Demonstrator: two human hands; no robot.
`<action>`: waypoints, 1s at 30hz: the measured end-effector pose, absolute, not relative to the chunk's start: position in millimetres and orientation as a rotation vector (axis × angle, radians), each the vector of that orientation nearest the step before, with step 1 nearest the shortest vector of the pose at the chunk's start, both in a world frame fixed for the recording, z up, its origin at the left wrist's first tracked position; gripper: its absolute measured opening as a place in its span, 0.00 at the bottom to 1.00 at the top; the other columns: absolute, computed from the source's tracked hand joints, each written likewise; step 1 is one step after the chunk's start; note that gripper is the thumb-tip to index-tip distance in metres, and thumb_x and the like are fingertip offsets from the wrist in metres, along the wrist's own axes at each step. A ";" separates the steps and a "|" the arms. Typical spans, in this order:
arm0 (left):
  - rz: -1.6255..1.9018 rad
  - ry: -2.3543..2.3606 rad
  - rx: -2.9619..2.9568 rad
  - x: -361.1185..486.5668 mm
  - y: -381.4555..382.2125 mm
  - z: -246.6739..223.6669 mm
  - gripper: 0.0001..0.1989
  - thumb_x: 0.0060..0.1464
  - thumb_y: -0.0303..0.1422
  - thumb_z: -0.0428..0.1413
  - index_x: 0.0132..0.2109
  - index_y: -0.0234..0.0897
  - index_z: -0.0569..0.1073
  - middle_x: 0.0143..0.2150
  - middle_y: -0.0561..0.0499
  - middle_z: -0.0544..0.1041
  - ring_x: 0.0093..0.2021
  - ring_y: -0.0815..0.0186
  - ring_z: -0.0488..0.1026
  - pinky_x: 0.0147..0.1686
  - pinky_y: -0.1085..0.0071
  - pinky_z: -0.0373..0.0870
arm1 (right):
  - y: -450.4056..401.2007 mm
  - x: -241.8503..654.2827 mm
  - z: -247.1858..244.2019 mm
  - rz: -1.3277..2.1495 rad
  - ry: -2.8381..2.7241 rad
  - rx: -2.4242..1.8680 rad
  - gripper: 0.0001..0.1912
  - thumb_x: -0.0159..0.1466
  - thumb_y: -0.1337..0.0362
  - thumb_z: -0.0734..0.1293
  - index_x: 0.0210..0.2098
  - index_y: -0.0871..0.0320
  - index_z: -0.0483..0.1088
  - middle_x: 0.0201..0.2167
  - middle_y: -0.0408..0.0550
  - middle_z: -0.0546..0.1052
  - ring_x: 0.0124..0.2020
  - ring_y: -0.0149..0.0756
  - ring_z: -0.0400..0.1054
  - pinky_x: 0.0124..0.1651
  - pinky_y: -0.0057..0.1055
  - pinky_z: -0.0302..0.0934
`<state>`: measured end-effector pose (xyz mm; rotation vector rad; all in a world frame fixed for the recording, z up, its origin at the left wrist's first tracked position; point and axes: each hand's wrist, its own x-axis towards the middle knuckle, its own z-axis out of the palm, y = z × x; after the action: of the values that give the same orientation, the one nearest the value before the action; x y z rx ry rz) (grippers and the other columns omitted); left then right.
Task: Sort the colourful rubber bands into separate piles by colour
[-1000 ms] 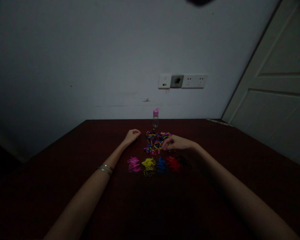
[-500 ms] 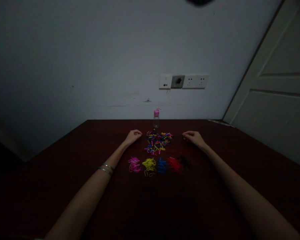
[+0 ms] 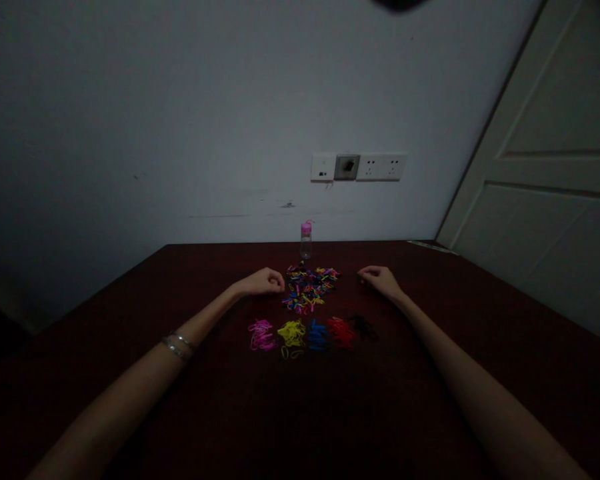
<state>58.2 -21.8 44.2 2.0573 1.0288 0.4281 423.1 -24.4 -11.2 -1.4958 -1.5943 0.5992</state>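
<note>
A mixed pile of small coloured loops (image 3: 307, 292) is lying on the table (image 3: 280, 420) between the two hands, probably placed centrally so that both can reach it. The left hand (image 3: 267, 281) is resting just beside the pile, its fingers curled in; the right hand (image 3: 379, 277) is lying a little apart on the other side, thumb and fingertips drawn narrow (whether either is gripping a loop, one cannot tell). On the near side, pink loops (image 3: 263, 335), yellow loops (image 3: 293, 333), blue loops (image 3: 318, 335), red loops (image 3: 341, 333) and black loops (image 3: 364, 327) are forming a row, presumably spaced to prevent colours mingling. Beyond the pile, a pink-lidded bottle (image 3: 306, 247) is standing upright, seemingly out of the way.
</note>
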 end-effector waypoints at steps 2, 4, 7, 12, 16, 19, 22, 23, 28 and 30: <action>0.316 1.014 2.109 56.6 -31.1 48.7 0.07 0.40 0.34 0.56 0.28 0.34 0.74 0.17 0.56 0.65 0.19 0.74 0.58 0.19 0.77 0.51 | -24.3 421.8 -11.9 0.593 -1.605 -1.498 0.15 0.52 0.57 0.62 0.30 0.63 0.72 0.21 0.47 0.73 0.21 0.30 0.64 0.24 0.25 0.57; 0.237 1.011 2.167 56.0 -38.2 50.5 0.10 0.40 0.36 0.57 0.30 0.34 0.74 0.18 0.56 0.65 0.19 0.74 0.58 0.20 0.77 0.51 | -23.9 420.9 -12.6 0.578 -1.604 -1.511 0.14 0.52 0.58 0.62 0.30 0.63 0.72 0.20 0.47 0.74 0.20 0.30 0.64 0.24 0.25 0.57; 0.175 0.996 2.254 56.9 -44.2 49.2 0.13 0.42 0.39 0.56 0.32 0.33 0.73 0.19 0.56 0.65 0.20 0.74 0.59 0.21 0.77 0.52 | -23.0 420.9 -13.5 0.551 -1.606 -1.525 0.14 0.52 0.59 0.62 0.29 0.63 0.73 0.20 0.47 0.74 0.20 0.30 0.64 0.24 0.24 0.57; 0.209 1.025 2.335 60.8 -46.6 43.2 0.12 0.46 0.38 0.54 0.32 0.32 0.71 0.20 0.56 0.65 0.22 0.73 0.60 0.22 0.77 0.53 | -22.3 422.4 -14.0 0.538 -1.627 -1.537 0.12 0.52 0.61 0.62 0.29 0.63 0.73 0.21 0.47 0.74 0.22 0.31 0.65 0.24 0.24 0.57; 0.255 1.040 2.358 62.0 -46.1 39.3 0.11 0.46 0.37 0.53 0.32 0.32 0.71 0.20 0.56 0.65 0.21 0.74 0.60 0.22 0.77 0.52 | -23.2 421.9 -13.1 0.551 -1.632 -1.545 0.13 0.52 0.61 0.62 0.30 0.63 0.73 0.21 0.47 0.74 0.21 0.31 0.65 0.25 0.25 0.57; 0.276 1.043 2.371 62.0 -45.4 37.7 0.11 0.47 0.37 0.53 0.32 0.32 0.71 0.20 0.56 0.65 0.21 0.74 0.59 0.22 0.77 0.52 | -23.6 421.3 -12.6 0.556 -1.632 -1.554 0.14 0.52 0.61 0.62 0.31 0.63 0.73 0.21 0.47 0.74 0.22 0.32 0.65 0.25 0.25 0.57; 0.277 1.059 2.383 62.3 -45.0 37.0 0.10 0.46 0.35 0.52 0.32 0.32 0.72 0.20 0.56 0.66 0.21 0.74 0.59 0.22 0.77 0.52 | -23.4 421.4 -12.9 0.527 -1.646 -1.559 0.14 0.52 0.61 0.62 0.31 0.63 0.73 0.22 0.48 0.75 0.23 0.32 0.66 0.27 0.25 0.58; 0.280 1.061 2.387 62.5 -44.9 36.9 0.09 0.46 0.34 0.52 0.32 0.32 0.72 0.20 0.56 0.66 0.21 0.74 0.59 0.22 0.78 0.52 | -23.2 421.5 -13.1 0.522 -1.653 -1.559 0.14 0.52 0.61 0.62 0.31 0.63 0.73 0.22 0.48 0.75 0.23 0.33 0.67 0.27 0.26 0.58; 0.316 1.054 2.408 64.0 -45.6 38.3 0.08 0.44 0.30 0.51 0.31 0.31 0.72 0.21 0.56 0.65 0.21 0.74 0.59 0.22 0.78 0.53 | -22.3 421.9 -13.7 0.523 -1.663 -1.553 0.14 0.52 0.60 0.62 0.31 0.63 0.73 0.22 0.48 0.75 0.23 0.32 0.66 0.27 0.25 0.58; 0.326 1.056 2.422 64.3 -46.2 40.8 0.08 0.44 0.30 0.51 0.31 0.31 0.72 0.21 0.56 0.65 0.22 0.74 0.59 0.22 0.78 0.53 | -22.3 421.9 -13.9 0.527 -1.656 -1.557 0.14 0.52 0.59 0.62 0.31 0.63 0.73 0.22 0.48 0.75 0.23 0.32 0.66 0.27 0.25 0.57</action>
<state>64.3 -46.2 40.8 2.4224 1.0557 0.3257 421.9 -22.3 -13.9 -1.5574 -1.6556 0.5273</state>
